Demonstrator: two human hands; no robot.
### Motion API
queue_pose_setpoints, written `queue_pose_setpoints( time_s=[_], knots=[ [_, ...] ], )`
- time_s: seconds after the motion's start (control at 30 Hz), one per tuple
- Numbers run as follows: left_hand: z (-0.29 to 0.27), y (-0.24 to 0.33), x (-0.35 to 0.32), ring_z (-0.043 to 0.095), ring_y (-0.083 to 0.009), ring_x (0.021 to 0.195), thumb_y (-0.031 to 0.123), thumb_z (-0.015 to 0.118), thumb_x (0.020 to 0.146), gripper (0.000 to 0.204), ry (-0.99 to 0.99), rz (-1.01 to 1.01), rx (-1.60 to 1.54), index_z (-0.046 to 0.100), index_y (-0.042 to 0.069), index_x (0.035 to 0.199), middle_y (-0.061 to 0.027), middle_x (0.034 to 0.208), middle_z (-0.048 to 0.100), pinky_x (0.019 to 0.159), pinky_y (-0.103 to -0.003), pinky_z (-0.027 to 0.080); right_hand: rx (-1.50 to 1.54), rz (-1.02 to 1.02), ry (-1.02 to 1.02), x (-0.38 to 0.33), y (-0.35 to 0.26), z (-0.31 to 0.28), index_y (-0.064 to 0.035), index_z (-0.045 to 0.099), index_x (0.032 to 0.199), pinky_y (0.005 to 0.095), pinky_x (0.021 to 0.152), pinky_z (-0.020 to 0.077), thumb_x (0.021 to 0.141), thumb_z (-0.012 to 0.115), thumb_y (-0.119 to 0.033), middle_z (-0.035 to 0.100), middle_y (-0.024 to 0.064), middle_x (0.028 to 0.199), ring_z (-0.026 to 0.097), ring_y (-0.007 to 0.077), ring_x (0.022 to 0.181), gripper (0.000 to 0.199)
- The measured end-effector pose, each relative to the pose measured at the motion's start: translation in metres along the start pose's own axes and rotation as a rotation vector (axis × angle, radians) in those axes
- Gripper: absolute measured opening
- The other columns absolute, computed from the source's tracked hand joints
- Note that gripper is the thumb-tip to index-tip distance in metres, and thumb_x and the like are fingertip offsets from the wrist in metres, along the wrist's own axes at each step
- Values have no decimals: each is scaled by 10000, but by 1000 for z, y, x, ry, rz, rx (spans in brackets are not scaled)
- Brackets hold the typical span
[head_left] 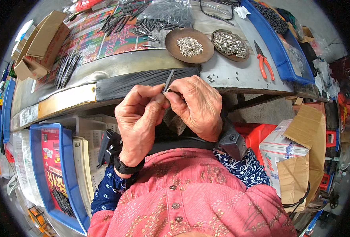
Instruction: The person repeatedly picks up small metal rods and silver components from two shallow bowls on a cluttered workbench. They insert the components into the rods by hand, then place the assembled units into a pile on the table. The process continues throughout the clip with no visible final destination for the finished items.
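Note:
Above the table's front edge, my left hand [139, 118] pinches a slim dark-grey piece [169, 80] between thumb and fingers. The piece tilts upward, with its tip free. My right hand [198, 106] is closed, its thumb and fingertips meeting at the lower part of that piece. A tiny pale spot shows between the right fingertips, too small to name. Beyond the hands, a brown round dish [172, 44] holds small silver parts, and a second dish [242, 56] beside it is full of silver pieces. Similar slim dark pieces [67, 69] lie at left.
Red-handled pliers [264, 67] lie at right, beside a long blue tray [280, 43]. A plastic bag [167, 14] rests by more dark pieces at the back. An open cardboard box [44, 43] stands far left. Below the table are a blue bin [36, 158] and a carton [297, 170].

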State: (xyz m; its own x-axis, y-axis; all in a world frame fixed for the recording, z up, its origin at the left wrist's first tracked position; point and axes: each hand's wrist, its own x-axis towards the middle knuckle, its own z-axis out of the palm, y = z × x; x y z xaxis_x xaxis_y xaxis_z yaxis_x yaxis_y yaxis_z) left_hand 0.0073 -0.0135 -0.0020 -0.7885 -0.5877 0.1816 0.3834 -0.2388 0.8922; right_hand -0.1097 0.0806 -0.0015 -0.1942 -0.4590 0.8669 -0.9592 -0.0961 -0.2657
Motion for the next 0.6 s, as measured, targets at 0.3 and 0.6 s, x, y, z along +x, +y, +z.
queue_pose_setpoints(
  time_s=[0.3, 0.6],
  knots=[
    [1, -6, 0, 467, -22, 576, -5, 592, 912, 127, -7, 27, -58, 631, -11, 1032, -14, 779, 627, 494, -165, 346, 28, 48, -40, -1, 3, 5, -27, 546, 802, 381, 526, 447, 766, 699, -52, 517, 100, 667, 545, 282, 588, 160],
    [-1, -1, -1, 483, -21, 592, 14, 597, 914, 136, 23, -42, -25, 631, -4, 1045, -21, 782, 634, 509, -160, 362, 390, 612, -96, 3, -8, -8, -8, 556, 1045, 310, 518, 470, 855, 711, -207, 582, 84, 657, 593, 189, 551, 316]
  ],
)
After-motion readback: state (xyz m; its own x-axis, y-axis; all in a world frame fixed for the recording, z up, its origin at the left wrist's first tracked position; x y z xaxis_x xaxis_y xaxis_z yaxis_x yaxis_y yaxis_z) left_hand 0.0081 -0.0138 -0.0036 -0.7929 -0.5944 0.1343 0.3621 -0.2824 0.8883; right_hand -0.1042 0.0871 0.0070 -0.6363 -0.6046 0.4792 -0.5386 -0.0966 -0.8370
